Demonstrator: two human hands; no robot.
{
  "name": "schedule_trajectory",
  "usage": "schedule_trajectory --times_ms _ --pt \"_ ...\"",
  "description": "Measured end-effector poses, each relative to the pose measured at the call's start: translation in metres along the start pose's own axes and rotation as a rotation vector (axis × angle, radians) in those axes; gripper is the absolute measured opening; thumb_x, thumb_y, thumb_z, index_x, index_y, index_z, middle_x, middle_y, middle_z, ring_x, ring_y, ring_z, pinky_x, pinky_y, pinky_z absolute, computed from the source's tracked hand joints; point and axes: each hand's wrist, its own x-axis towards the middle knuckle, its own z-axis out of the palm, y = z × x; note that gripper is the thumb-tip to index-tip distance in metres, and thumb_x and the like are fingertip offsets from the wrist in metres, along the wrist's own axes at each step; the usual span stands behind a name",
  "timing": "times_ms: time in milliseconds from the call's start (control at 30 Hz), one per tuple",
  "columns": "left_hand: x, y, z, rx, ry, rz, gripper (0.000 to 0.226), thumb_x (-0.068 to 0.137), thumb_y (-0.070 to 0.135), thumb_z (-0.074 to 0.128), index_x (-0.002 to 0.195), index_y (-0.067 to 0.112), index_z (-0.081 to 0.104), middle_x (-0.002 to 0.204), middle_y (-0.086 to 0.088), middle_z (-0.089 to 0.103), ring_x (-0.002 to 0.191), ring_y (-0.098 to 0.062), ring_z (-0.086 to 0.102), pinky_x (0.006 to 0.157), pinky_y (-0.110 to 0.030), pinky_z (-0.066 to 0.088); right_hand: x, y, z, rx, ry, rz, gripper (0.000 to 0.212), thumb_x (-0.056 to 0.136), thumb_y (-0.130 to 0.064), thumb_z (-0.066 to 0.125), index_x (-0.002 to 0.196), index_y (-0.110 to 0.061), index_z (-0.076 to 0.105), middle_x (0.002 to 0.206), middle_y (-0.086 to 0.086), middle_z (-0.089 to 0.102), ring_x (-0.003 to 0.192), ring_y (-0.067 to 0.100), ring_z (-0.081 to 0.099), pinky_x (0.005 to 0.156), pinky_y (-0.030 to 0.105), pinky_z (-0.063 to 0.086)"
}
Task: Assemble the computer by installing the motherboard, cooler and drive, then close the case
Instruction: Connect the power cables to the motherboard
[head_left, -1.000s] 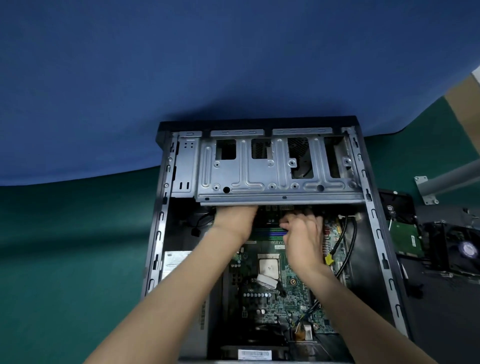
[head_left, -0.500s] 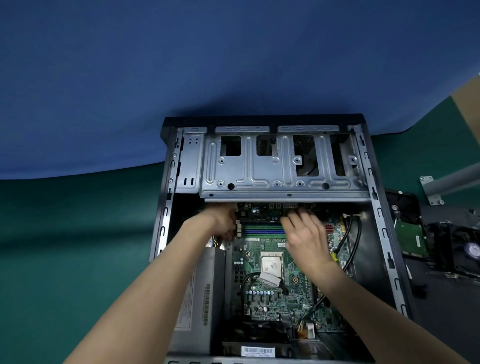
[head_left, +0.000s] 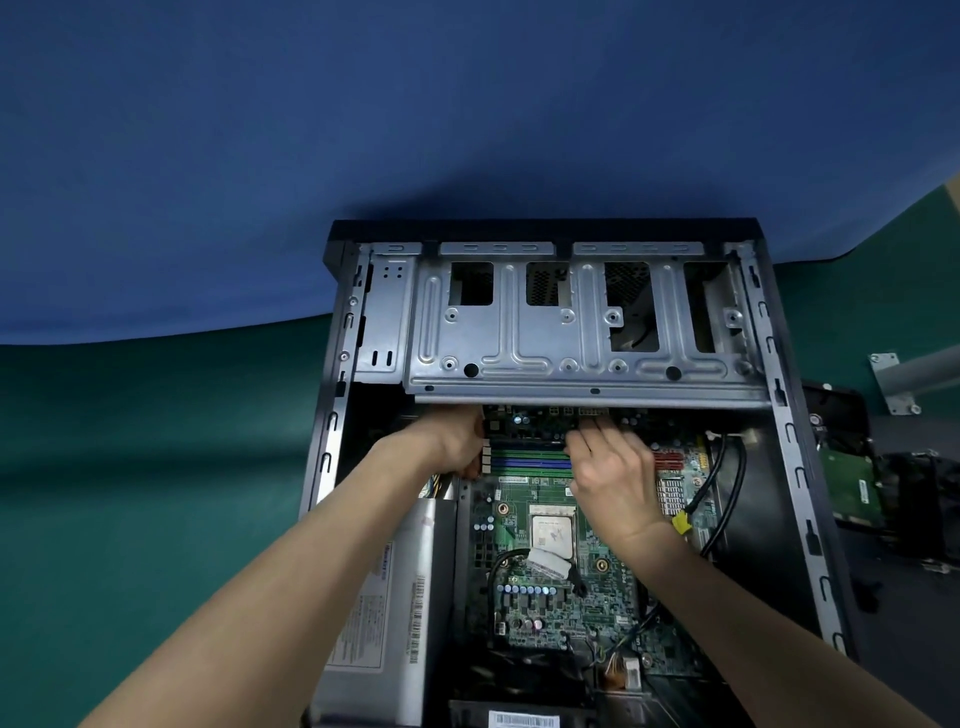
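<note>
1. Computer case (head_left: 795, 467) lies on its side on green desk (head_left: 156, 467), open side up. Blue backdrop (head_left: 467, 130) behind.
2. Motherboard (head_left: 519, 499) sits inside the case, flat on the bottom, right of the grey power supply (head_left: 384, 597). Its far edge runs under the metal drive cage (head_left: 545, 338).
3. CPU (head_left: 551, 530) bare in its socket, mid-board; memory slots (head_left: 530, 460) just beyond it, between the two hands.
4. Left hand (head_left: 457, 441) at the board's far left corner, fingers curled round the board edge beside the slot ends, holding it.
5. Right hand (head_left: 613, 473) palm down over the board, fingers nearly straight and together; tips reach the far edge, partly hidden under the cage lip. Holds nothing.
6. Black cable with yellow tag (head_left: 680, 522) loops along the board's right side.
7. Hard drive (head_left: 852, 483) outside the case, on the desk to its right, green circuit side up.
</note>
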Motion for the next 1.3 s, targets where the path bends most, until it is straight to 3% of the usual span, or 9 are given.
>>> schedule_trajectory --times_ms 67,267,433,567,733,900,1100,1200,1300 --pt "0.0 0.0 0.0 0.02 0.004 0.01 0.025 0.097 0.002 0.035 0.105 -0.003 0.058 0.095 -0.019 0.071 0.079 -0.025 0.065 0.074 -0.031 0.051 0.0 0.0 0.003 -0.013 0.011 -0.01 0.019 0.057 0.009 0.052 0.065 0.003 0.068 0.057 0.012 0.063 0.051 0.023 0.061 0.046 0.027 0.051" --pt "0.002 0.0 0.0 0.043 0.01 -0.007 0.024 0.097 0.004 0.035 0.113 0.0 0.052 0.102 -0.02 0.068 0.096 -0.032 0.064 0.085 -0.036 0.051 -0.003 0.003 0.0 0.002 -0.015 0.025 0.04 0.034 0.014 0.072 0.072 0.002 0.071 0.063 0.012 0.066 0.055 0.025 0.063 0.049 0.032 0.055" --pt "0.0 0.003 0.002 0.051 0.029 -0.043 0.032 0.094 -0.002 0.037 0.125 0.001 0.046 0.115 -0.022 0.061 0.108 -0.033 0.059 0.094 -0.039 0.048 -0.011 0.006 -0.006 0.101 -0.128 0.161 0.044 0.042 0.019 0.082 0.081 0.003 0.071 0.076 0.015 0.069 0.077 0.036 0.067 0.062 0.045 0.059" --pt "-0.005 0.001 -0.002 0.075 0.076 -0.051 0.036 0.093 -0.004 0.037 0.126 0.005 0.049 0.119 -0.017 0.06 0.108 -0.029 0.059 0.087 -0.029 0.046 -0.01 0.005 -0.017 0.18 -0.134 0.238 0.045 0.044 0.022 0.084 0.085 0.008 0.072 0.077 0.017 0.07 0.085 0.04 0.068 0.068 0.045 0.057" --pt "-0.015 0.004 -0.008 0.062 0.091 -0.023 0.032 0.094 0.0 0.038 0.123 0.003 0.052 0.122 -0.019 0.058 0.11 -0.031 0.058 0.093 -0.034 0.047 -0.011 0.002 -0.034 0.247 -0.113 0.633 0.045 0.069 0.025 0.061 0.111 0.01 0.064 0.097 0.02 0.066 0.101 0.035 0.056 0.084 0.041 0.048" --pt "-0.019 0.006 -0.001 0.001 0.065 -0.007 0.035 0.093 -0.004 0.033 0.124 -0.002 0.049 0.121 -0.021 0.057 0.11 -0.031 0.057 0.085 -0.029 0.045 -0.01 0.005 -0.04 0.598 -0.108 1.114 0.038 0.081 0.018 0.05 0.114 0.004 0.062 0.107 0.014 0.063 0.09 0.018 0.056 0.071 0.013 0.043" --pt "-0.007 -0.002 0.002 -0.1 0.067 -0.048 0.032 0.097 0.002 0.035 0.122 -0.008 0.052 0.12 -0.025 0.059 0.11 -0.035 0.058 0.096 -0.039 0.047 -0.009 0.004 -0.04 0.78 0.019 1.282 0.036 0.082 0.019 0.046 0.108 0.005 0.068 0.097 0.011 0.068 0.09 0.021 0.063 0.085 0.023 0.045" --pt "-0.001 -0.005 0.002 -0.168 0.061 -0.077 0.03 0.097 0.004 0.038 0.117 -0.011 0.054 0.114 -0.027 0.062 0.085 -0.028 0.065 0.08 -0.033 0.053 -0.012 0.003 -0.04 0.807 0.027 1.285 0.038 0.082 0.019 0.046 0.109 0.003 0.067 0.099 0.009 0.069 0.089 0.018 0.063 0.087 0.022 0.046" --pt "0.003 -0.007 0.003 -0.197 0.048 -0.085 0.032 0.097 0.002 0.034 0.118 -0.013 0.054 0.115 -0.03 0.06 0.101 -0.036 0.062 0.09 -0.041 0.051 -0.011 0.003 -0.04 0.849 0.037 1.31 0.041 0.082 0.02 0.044 0.111 0.002 0.066 0.104 0.009 0.069 0.094 0.019 0.065 0.093 0.026 0.048"
